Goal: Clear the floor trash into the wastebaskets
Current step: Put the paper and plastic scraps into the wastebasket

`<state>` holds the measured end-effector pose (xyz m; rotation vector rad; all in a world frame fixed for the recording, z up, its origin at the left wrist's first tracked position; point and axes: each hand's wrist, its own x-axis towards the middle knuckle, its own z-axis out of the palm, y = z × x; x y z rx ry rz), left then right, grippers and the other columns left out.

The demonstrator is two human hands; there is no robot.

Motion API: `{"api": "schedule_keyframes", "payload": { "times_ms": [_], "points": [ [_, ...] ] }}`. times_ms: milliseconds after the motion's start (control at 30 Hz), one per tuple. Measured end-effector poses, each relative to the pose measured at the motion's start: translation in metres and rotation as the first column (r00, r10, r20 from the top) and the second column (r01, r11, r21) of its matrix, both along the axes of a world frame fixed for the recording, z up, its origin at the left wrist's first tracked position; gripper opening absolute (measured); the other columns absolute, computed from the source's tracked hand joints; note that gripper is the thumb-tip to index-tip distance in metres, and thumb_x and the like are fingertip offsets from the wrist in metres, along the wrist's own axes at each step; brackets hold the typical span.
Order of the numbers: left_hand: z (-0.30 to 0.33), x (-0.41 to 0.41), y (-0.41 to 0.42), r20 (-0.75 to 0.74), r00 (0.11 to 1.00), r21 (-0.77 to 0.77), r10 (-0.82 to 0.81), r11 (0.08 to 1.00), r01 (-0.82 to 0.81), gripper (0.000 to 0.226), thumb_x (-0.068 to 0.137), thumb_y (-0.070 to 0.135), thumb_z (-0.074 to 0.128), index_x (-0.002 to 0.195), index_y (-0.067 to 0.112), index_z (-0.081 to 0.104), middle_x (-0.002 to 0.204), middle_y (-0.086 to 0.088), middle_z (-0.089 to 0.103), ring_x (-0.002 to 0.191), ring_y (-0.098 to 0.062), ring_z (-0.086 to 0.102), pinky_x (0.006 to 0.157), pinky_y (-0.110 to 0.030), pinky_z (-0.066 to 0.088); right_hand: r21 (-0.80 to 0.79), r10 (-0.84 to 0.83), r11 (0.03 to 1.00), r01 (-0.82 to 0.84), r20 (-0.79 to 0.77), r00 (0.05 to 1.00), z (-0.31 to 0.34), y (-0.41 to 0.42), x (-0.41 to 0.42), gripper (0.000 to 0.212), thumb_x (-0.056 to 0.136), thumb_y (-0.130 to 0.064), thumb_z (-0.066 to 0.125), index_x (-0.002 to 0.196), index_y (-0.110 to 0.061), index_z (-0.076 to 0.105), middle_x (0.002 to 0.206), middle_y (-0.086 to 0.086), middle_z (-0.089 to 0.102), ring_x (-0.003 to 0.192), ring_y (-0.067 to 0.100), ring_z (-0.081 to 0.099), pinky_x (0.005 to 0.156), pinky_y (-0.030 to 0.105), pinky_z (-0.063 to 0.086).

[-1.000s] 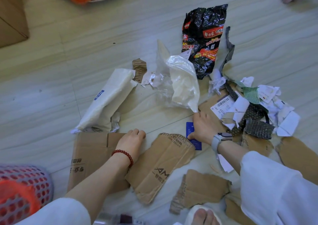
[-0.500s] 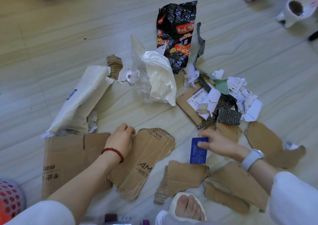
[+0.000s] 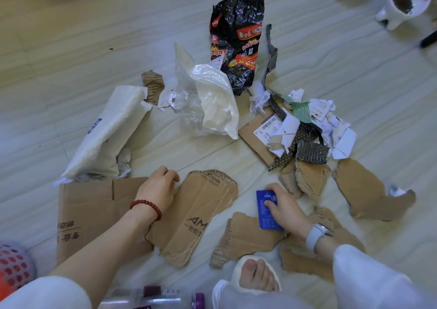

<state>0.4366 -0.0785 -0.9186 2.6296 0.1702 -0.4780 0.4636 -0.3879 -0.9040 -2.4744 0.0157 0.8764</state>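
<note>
**Hands down among the cardboard scraps**

I see my right hand (image 3: 282, 208) pinching a small blue packet (image 3: 267, 210) just above a torn cardboard piece (image 3: 250, 235). My left hand (image 3: 158, 188), fingers curled, rests where the printed cardboard flap (image 3: 196, 214) meets the flat box panel (image 3: 94, 204). A mesh wastebasket (image 3: 14, 263) sits far left of it.

Matt torn cardboard pieces (image 3: 203, 214), a glossy crinkled black wrapper (image 3: 236, 39), smooth pale floor (image 3: 94, 37)

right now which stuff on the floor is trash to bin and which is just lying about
Part of the job:
blue packet in the right hand
cardboard pieces under the left hand
black snack bag
clear plastic bag
torn paper pile
red basket

Just lying about:
white cup
</note>
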Motion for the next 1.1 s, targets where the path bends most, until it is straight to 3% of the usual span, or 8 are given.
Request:
{"api": "schedule_keyframes", "payload": {
  "times_ms": [100, 233, 367, 433, 500, 667, 933, 1100],
  "points": [
    [0.002, 0.007, -0.001, 0.007, 1.000, -0.019, 0.011, 1.000, -0.011, 0.020, 0.092, 0.010, 0.044, 0.105, 0.009, 0.060, 0.106, -0.008, 0.054, 0.081, -0.024, 0.053, 0.062, -0.032, 0.044, 0.215, -0.211, 0.957, 0.194, 0.058, 0.976, 0.017, -0.005, 0.019, 0.037, 0.092, -0.008, 0.048, 0.113, -0.037, 0.037, 0.092, -0.004, 0.055, 0.068, 0.010, 0.060, 0.043, 0.014, 0.043],
    [0.005, 0.000, -0.002, -0.024, 1.000, -0.029, 0.010, 1.000, -0.011, 0.019, 0.093, 0.012, 0.044, 0.104, 0.010, 0.059, 0.106, -0.008, 0.053, 0.080, -0.024, 0.053, 0.066, -0.034, 0.048, 0.305, -0.417, 0.870, 0.387, 0.037, 0.908, 0.030, -0.010, 0.030, 0.036, 0.087, 0.005, 0.042, 0.090, -0.030, 0.049, 0.089, -0.003, 0.055, 0.071, 0.013, 0.055, 0.048, 0.019, 0.043],
    [0.006, -0.005, -0.005, -0.025, 1.000, -0.041, 0.006, 0.999, -0.007, 0.019, 0.093, 0.012, 0.045, 0.104, 0.010, 0.060, 0.106, -0.008, 0.053, 0.074, -0.020, 0.050, 0.065, -0.033, 0.048, 0.027, -0.184, 0.983, 0.182, 0.071, 0.980, 0.027, -0.003, 0.011, 0.032, 0.088, -0.007, 0.041, 0.069, -0.025, 0.058, 0.067, -0.008, 0.058, 0.069, 0.016, 0.052, 0.063, 0.028, 0.037],
    [0.007, -0.004, -0.006, -0.022, 1.000, -0.039, 0.003, 0.999, -0.004, 0.019, 0.093, 0.012, 0.045, 0.104, 0.010, 0.060, 0.106, -0.007, 0.053, 0.074, -0.020, 0.050, 0.064, -0.033, 0.048, -0.221, 0.026, 0.975, -0.014, 0.050, 0.998, 0.020, 0.007, -0.003, 0.017, 0.092, -0.032, 0.043, 0.087, -0.021, 0.055, 0.075, -0.002, 0.064, 0.078, 0.026, 0.058, 0.066, 0.032, 0.040],
    [0.007, -0.004, -0.007, -0.020, 1.000, -0.037, -0.001, 0.999, 0.000, 0.019, 0.092, 0.012, 0.045, 0.104, 0.010, 0.060, 0.105, -0.007, 0.053, 0.072, -0.019, 0.048, 0.063, -0.032, 0.046, -0.393, 0.168, 0.906, -0.156, -0.006, 0.986, 0.010, 0.013, -0.016, 0.033, 0.089, -0.048, 0.043, 0.100, -0.018, 0.046, 0.088, 0.002, 0.065, 0.089, 0.029, 0.061, 0.069, 0.034, 0.041],
    [0.010, -0.006, -0.006, -0.011, 1.000, -0.042, 0.024, 0.999, -0.024, 0.024, 0.093, 0.010, 0.044, 0.111, 0.009, 0.059, 0.110, -0.008, 0.054, 0.081, -0.023, 0.054, 0.066, -0.033, 0.046, -0.434, 0.212, 0.880, -0.193, -0.005, 0.977, -0.003, 0.021, -0.025, 0.024, 0.095, -0.034, 0.038, 0.103, -0.014, 0.049, 0.105, 0.009, 0.065, 0.099, 0.032, 0.059, 0.075, 0.034, 0.041],
    [0.033, 0.009, -0.009, 0.056, 0.987, -0.120, 0.154, 0.982, -0.146, 0.025, 0.091, 0.001, 0.039, 0.106, 0.004, 0.059, 0.112, -0.011, 0.058, 0.091, -0.030, 0.060, 0.080, -0.042, 0.049, -0.218, 0.113, 0.973, -0.074, 0.171, 0.979, 0.011, 0.052, 0.018, 0.007, 0.087, -0.021, 0.045, 0.085, -0.017, 0.040, 0.089, 0.009, 0.061, 0.077, 0.032, 0.055, 0.060, 0.032, 0.033],
    [0.058, 0.031, 0.027, 0.244, 0.862, -0.108, 0.445, 0.895, -0.432, 0.025, 0.089, 0.003, 0.037, 0.104, 0.009, 0.055, 0.109, -0.012, 0.057, 0.095, -0.033, 0.055, 0.078, -0.042, 0.044, 0.082, -0.068, 0.995, 0.059, 0.123, 0.990, 0.023, 0.107, 0.049, 0.021, 0.087, -0.017, 0.044, 0.105, -0.020, 0.052, 0.069, -0.003, 0.059, 0.075, 0.023, 0.057, 0.066, 0.032, 0.040]
  ]
}}
